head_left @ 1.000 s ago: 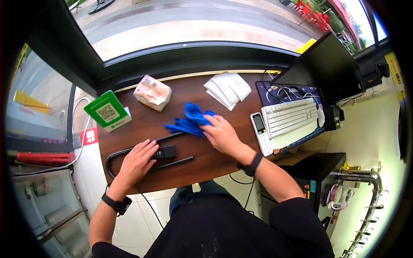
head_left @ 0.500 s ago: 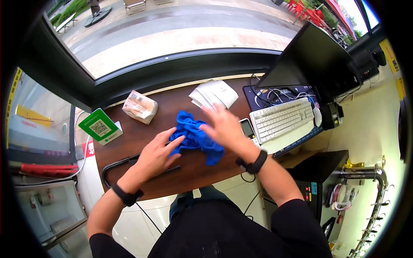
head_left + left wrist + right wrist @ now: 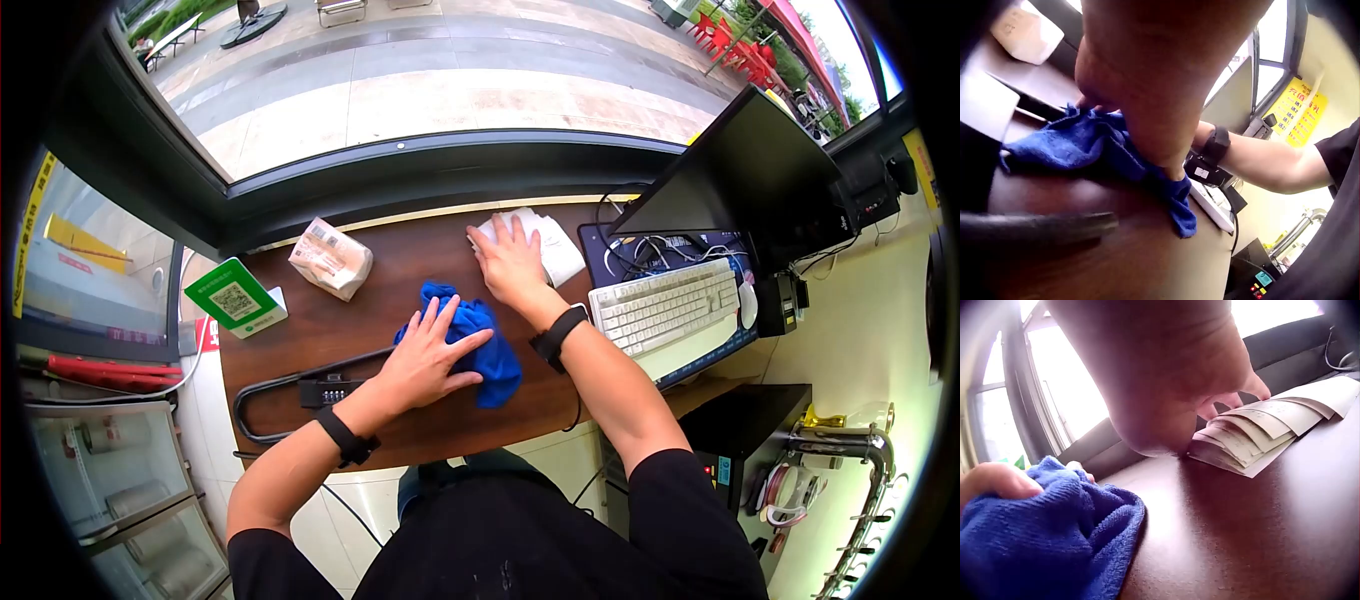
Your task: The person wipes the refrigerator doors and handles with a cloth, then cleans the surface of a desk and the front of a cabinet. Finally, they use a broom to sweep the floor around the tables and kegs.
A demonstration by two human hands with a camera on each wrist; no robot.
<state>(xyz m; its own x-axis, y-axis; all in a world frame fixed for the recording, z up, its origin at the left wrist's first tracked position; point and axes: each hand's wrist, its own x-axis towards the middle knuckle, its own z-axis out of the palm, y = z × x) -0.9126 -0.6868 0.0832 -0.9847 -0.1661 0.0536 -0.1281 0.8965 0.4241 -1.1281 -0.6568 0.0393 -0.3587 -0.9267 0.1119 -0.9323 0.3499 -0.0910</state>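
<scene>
A crumpled blue cloth [image 3: 502,372] lies on the brown desk [image 3: 400,437]. My left hand [image 3: 430,358] rests on top of it with fingers spread, and the right wrist view shows its thumb lying along a raised fold of the cloth [image 3: 1041,531]. Farther back, my right hand [image 3: 515,270] reaches over a fanned stack of white papers [image 3: 563,258], its fingers straight and its fingertips at the sheets. Left of the left wrist, a black U-shaped lock with number dials [image 3: 326,392] lies on the desk, partly hidden by the forearm.
A packet of tissues [image 3: 332,260] and a green QR-code stand [image 3: 234,298] are at the left rear. The white keyboard [image 3: 665,305], mouse [image 3: 747,303] and monitor [image 3: 740,175] occupy the right. A window frame [image 3: 420,170] borders the desk's far side.
The blue cloth has been let go by my right hand, which moved back onto the papers. My left hand went from the lock to the cloth, which now sits nearer the desk's front edge.
</scene>
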